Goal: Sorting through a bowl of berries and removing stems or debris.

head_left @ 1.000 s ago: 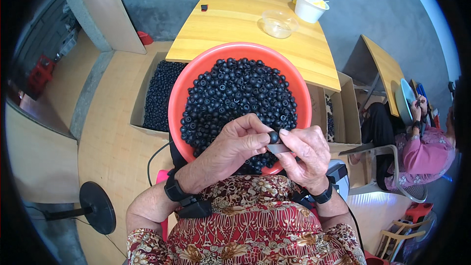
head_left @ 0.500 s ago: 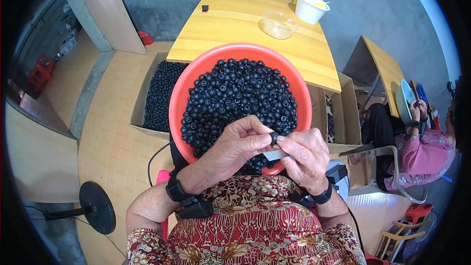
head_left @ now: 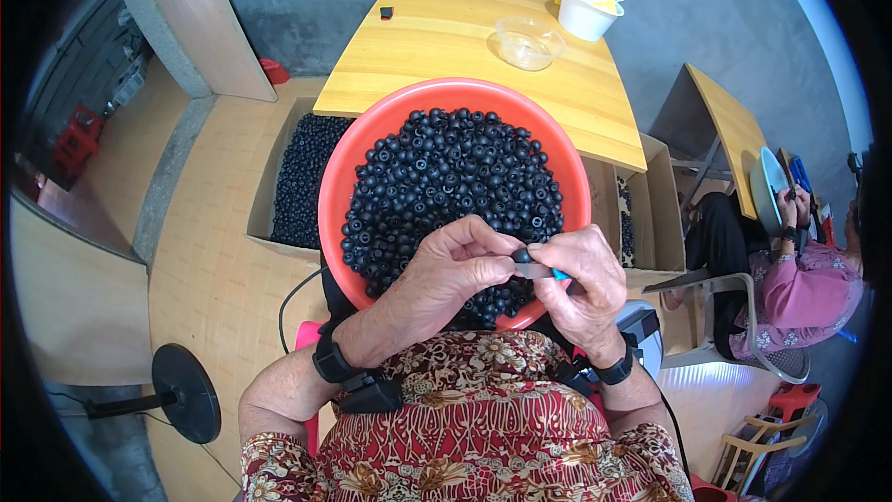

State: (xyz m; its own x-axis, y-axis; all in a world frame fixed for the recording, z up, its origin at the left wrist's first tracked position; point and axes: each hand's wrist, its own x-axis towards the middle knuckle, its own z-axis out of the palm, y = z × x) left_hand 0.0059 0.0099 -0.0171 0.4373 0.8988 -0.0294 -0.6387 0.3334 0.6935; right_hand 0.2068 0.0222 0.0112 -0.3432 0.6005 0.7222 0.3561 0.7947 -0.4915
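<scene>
A large red basin (head_left: 353,158) rests on my lap, heaped with several small black round parts (head_left: 446,186). Over its near rim my left hand (head_left: 446,270) pinches one black round piece (head_left: 521,256) between thumb and forefinger. My right hand (head_left: 581,284) grips a small tool with a metal blade and blue handle (head_left: 544,271), its tip against that piece. Both wrists wear black bands.
A cardboard box (head_left: 302,177) of black parts stands left of the basin, another box (head_left: 655,214) to the right. Behind is a wooden table (head_left: 446,37) with a clear bowl (head_left: 528,42) and white cup (head_left: 585,9). A person in pink (head_left: 799,288) sits at right. A black round stand base (head_left: 186,392) lies on the floor.
My hands have stayed together over the basin's near rim; fingers shifted slightly around the black piece and the tool.
</scene>
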